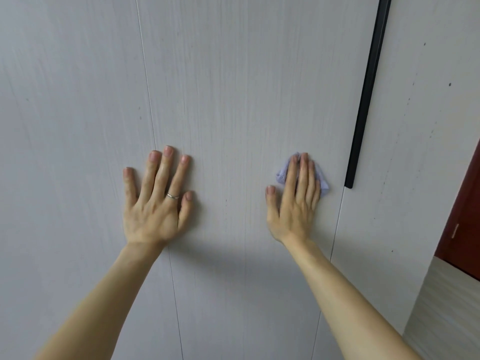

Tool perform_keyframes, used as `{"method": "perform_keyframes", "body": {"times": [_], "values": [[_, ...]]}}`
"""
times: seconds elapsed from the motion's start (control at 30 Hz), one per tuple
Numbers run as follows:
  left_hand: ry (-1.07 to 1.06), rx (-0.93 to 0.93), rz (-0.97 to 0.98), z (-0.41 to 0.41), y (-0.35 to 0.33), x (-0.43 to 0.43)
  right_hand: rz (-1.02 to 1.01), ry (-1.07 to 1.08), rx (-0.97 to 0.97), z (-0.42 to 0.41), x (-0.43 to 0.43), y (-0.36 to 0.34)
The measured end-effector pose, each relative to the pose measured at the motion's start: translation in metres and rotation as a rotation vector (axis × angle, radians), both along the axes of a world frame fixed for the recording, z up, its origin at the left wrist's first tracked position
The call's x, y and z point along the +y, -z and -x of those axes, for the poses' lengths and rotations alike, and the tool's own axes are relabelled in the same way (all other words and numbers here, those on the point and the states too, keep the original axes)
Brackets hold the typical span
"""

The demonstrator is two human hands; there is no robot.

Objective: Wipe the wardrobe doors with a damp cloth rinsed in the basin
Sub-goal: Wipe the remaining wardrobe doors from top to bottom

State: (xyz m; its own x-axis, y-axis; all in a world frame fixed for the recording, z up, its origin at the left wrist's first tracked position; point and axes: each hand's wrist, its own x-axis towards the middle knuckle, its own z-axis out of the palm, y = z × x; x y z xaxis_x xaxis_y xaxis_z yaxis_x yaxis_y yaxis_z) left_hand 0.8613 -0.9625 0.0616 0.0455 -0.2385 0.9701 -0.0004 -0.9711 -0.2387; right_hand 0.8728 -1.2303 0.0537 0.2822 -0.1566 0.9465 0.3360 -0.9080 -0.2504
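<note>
We are standing close to three pale grey wardrobe doors and looking at them head-on.

1. Left hand [158, 201]: we are laying it flat against the wood, fingers straight and spread, thumb out to the side. It is holding nothing. It is lying over the seam [146, 74] between the left door [65, 126] and the middle door [246, 87], with most of the palm on the middle door. A ring [172, 196] is showing on one finger.

2. Right hand [296, 201]: we are pressing it flat on the cloth [282, 173], fingers straight and held together. The fingers are not curling round the cloth. The thumb is standing apart to the left and touching bare wood.

3. Cloth: it is pale blue and crumpled, and it is lying between the right hand and the middle door. Its edges are showing on both sides of the fingers. It is sitting near the right edge of that door, just beside the lower end of the handle [368, 87].

4. Handle: this black bar is running up along the edge where the middle door is meeting the right door [415, 126].

5. The two hands are working well apart, at about the same height. Both forearms are bare and are casting a soft shadow on the middle door below the hands.

6. A red-brown panel [465, 224] is showing at the far right, beyond the right door.
</note>
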Motion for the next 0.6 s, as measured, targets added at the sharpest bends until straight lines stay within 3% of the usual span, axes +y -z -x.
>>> {"method": "perform_keyframes", "body": {"times": [0.2, 0.43, 0.53, 0.6], "values": [[-0.007, 0.000, 0.006, 0.001, -0.001, 0.000, 0.167, -0.025, 0.154, 0.015, -0.017, 0.110], [0.003, 0.003, 0.003, 0.001, -0.001, -0.002, -0.010, -0.009, 0.013, -0.003, -0.011, -0.016], [-0.014, -0.006, 0.004, 0.000, 0.000, -0.002, 0.001, -0.018, 0.031, 0.002, -0.002, 0.015], [-0.012, 0.001, 0.008, 0.001, -0.001, -0.003, 0.123, -0.051, 0.082, 0.011, 0.007, 0.059]]}}
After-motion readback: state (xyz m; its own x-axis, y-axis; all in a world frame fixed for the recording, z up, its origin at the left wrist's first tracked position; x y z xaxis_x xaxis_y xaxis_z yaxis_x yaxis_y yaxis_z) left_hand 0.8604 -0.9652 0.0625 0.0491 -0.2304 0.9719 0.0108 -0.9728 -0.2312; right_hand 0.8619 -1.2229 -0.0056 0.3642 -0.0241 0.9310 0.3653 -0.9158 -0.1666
